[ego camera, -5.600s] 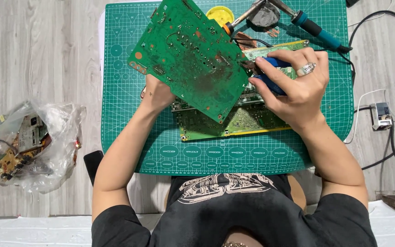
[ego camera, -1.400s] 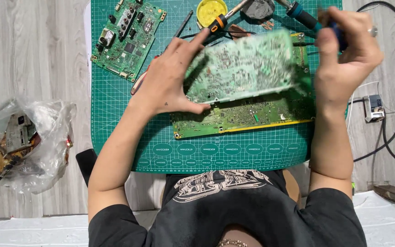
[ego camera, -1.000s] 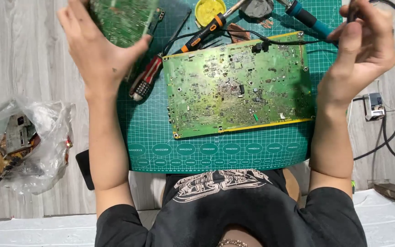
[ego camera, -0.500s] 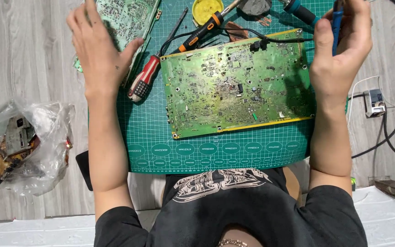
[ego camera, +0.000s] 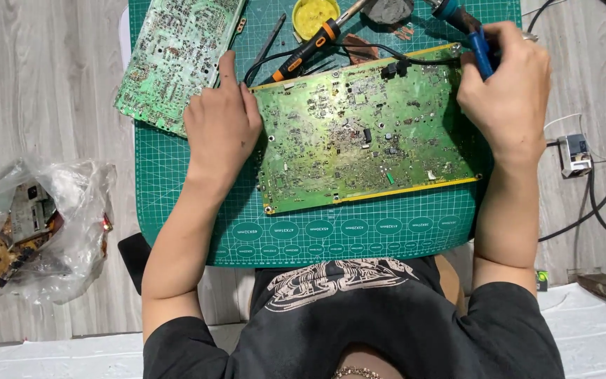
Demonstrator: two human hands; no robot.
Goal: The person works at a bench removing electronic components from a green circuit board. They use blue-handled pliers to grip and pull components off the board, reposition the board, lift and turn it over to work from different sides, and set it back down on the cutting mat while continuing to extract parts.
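Clear crumpled plastic bag [ego camera: 43,224] of electronic scrap, far left on the floor.

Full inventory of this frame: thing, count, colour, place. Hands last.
Large circuit board: 1, green with a yellow edge, flat at mat centre.
Second circuit board: 1, pale green, mat's top left, overhanging the edge.
Cutting mat: 1, green with a grid, on the grey wood floor.
Screwdriver: 1, orange and black, above the large board.
Round tin: 1, yellow, top edge.
Blue-handled tool: 1, in the right hand; tip hidden.
Black cable: 1, along the board's top edge.
Plastic bag of parts: 1, clear, floor at left.
Small adapter: 1, white-grey, floor at right.
Left hand: on the mat, touching the large board's left edge.
Right hand: gripping the blue-handled tool at the top right corner.
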